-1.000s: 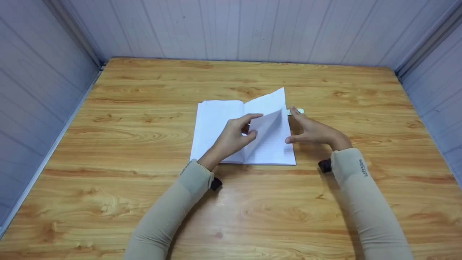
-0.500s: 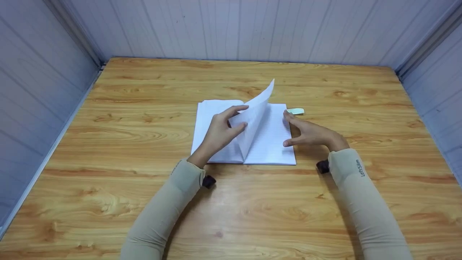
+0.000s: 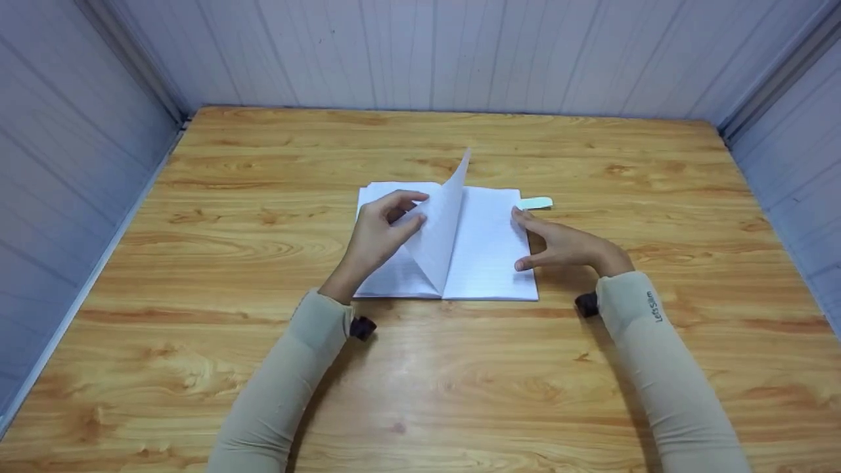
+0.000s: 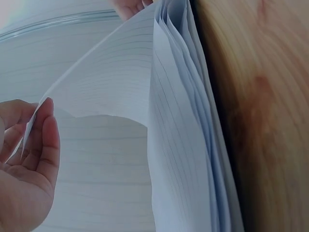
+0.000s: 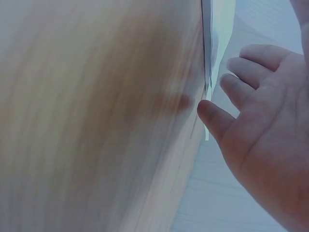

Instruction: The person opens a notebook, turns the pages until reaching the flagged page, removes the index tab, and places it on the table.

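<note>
An open notebook [image 3: 493, 263] with lined white pages lies on the wooden table. My left hand [image 3: 381, 226] pinches the edge of a raised page [image 3: 443, 223], which stands steeply from the spine and leans left. In the left wrist view, the page edge [image 4: 72, 72] passes between the thumb and fingers of that hand [image 4: 31, 150]. At the notebook's right edge is my right hand [image 3: 568, 243], fingers extended and thumb apart, fingertips right at the right-hand page. A pale green paper tab [image 3: 537, 203] sticks out from that edge, just beyond the fingertips.
The wood-grain table [image 3: 420, 387] stretches around the notebook on all sides. Pale panelled walls [image 3: 433, 52] close off the back, left and right. A small dark device [image 3: 363, 328] is strapped at the left wrist, and another [image 3: 587, 304] at the right.
My left hand has moved left, drawing the page from over the right side to upright and slightly past the spine. My right hand has shifted slightly left, exposing more of the green tab.
</note>
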Available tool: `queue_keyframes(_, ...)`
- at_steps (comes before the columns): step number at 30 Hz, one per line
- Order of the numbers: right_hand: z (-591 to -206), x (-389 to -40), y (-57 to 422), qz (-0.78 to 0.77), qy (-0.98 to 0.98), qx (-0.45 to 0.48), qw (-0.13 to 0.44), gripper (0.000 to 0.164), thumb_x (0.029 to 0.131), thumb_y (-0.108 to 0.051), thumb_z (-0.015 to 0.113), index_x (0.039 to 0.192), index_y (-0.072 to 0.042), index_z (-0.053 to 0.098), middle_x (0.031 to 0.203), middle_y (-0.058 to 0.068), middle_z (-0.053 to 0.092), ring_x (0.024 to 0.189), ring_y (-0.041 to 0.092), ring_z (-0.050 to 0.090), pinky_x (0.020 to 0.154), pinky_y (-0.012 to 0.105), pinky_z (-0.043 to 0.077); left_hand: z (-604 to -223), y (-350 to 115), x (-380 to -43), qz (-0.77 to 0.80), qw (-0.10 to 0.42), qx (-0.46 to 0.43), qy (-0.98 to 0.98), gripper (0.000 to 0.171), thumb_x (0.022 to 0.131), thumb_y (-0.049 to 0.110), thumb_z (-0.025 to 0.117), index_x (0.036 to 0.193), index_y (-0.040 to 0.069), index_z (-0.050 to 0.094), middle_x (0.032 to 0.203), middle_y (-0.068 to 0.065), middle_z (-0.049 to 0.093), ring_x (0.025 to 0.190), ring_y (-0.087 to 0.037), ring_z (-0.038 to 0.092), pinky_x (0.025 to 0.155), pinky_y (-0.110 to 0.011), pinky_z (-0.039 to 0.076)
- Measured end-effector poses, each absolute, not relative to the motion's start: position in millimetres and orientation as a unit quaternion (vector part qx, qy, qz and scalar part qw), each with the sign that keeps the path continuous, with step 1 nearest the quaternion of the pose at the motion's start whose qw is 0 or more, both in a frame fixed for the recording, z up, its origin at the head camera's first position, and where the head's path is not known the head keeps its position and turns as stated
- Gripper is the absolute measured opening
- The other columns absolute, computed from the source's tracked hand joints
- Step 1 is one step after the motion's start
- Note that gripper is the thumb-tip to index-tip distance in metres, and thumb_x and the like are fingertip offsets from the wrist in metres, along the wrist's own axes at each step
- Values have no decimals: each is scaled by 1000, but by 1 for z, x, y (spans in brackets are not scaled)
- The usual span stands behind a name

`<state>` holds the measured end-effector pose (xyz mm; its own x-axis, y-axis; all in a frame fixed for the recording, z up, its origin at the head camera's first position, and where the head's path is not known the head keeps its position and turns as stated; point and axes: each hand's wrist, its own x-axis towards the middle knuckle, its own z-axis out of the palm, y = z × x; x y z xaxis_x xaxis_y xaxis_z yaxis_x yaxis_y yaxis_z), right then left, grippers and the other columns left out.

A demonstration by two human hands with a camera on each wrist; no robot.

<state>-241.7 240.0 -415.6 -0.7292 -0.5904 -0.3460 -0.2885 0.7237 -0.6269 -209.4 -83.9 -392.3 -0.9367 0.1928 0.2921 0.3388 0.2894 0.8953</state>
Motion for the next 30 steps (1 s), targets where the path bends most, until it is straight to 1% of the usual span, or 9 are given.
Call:
queue_keyframes(7,-417,-240,240,-286,883,-252,274,107,83,-46,71,154,-7,2,163,8,-5,150,26,-6,120,50,5,-394,-90,-210,-550,65,-188,-811,29,88,5,67,118,5,67,99,-11,69,76,-13,59,67,-18,46)
queue_keyframes(13,-417,-240,239,-288,883,-248,276,108,82,-45,71,154,-7,1,163,8,-6,150,26,-7,120,50,5,-397,-99,-212,-485,89,-256,-831,42,88,0,65,128,8,61,117,-12,65,74,-16,55,70,-24,50)
queue_keyframes(16,-418,-239,238,-285,883,-248,278,108,82,-45,71,154,-7,0,163,8,-6,150,26,-7,120,49,4,-398,-103,-213,-459,90,-287,-836,48,87,-3,64,133,8,57,133,-11,57,91,-19,58,77,-29,53)
queue_keyframes(17,-418,-239,238,-284,883,-248,279,108,82,-45,71,154,-8,0,163,8,-6,150,26,-7,121,49,4,-398,-105,-214,-449,88,-294,-839,49,87,-4,64,134,8,56,138,-11,53,101,-20,58,83,-31,54)
queue_keyframes(19,-418,-239,237,-282,883,-249,280,108,82,-46,71,154,-8,0,163,7,-6,150,25,-8,121,49,4,-399,-108,-214,-432,79,-303,-846,52,86,-5,64,136,9,55,149,-9,42,123,-21,52,94,-32,52)
queue_keyframes(21,-418,-238,237,-280,883,-250,281,108,82,-46,71,155,-9,0,163,6,-6,150,25,-8,121,48,4,-400,-111,-214,-416,68,-309,-852,53,87,-5,64,137,9,54,156,-8,33,138,-22,40,104,-34,46)
queue_keyframes(23,-418,-238,237,-281,882,-253,281,107,82,-45,71,155,-9,1,163,7,-6,150,25,-8,121,49,4,-401,-115,-214,-401,52,-310,-860,54,87,-3,64,138,10,53,158,-6,28,145,-24,29,111,-36,38)
queue_keyframes(27,-418,-237,237,-283,880,-257,283,109,81,-43,73,155,-10,1,163,7,-7,150,26,-9,121,49,4,-402,-121,-214,-370,9,-306,-877,53,90,3,63,141,13,50,160,-5,24,146,-26,25,115,-40,31)
queue_keyframes(30,-419,-237,236,-281,880,-259,282,111,78,-43,75,155,-12,0,163,7,-8,150,25,-10,121,48,4,-402,-125,-214,-347,-41,-298,-888,56,92,9,62,145,15,45,161,-5,20,148,-28,18,118,-44,24)
